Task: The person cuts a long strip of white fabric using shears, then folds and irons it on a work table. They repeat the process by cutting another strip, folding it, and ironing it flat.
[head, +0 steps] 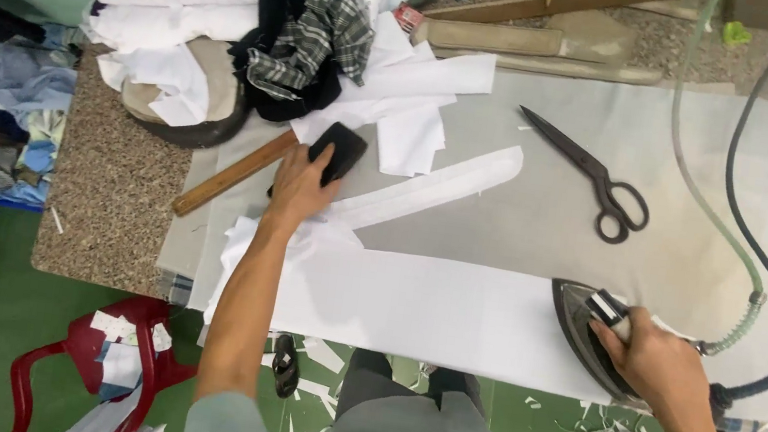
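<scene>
I see L hand gripping black block mid-worktop; R hand clenched on iron handle, front edge, on white fabric.

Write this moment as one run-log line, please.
left hand: on black pad | right hand: grips iron | white fabric: flat | scissors: idle
</scene>
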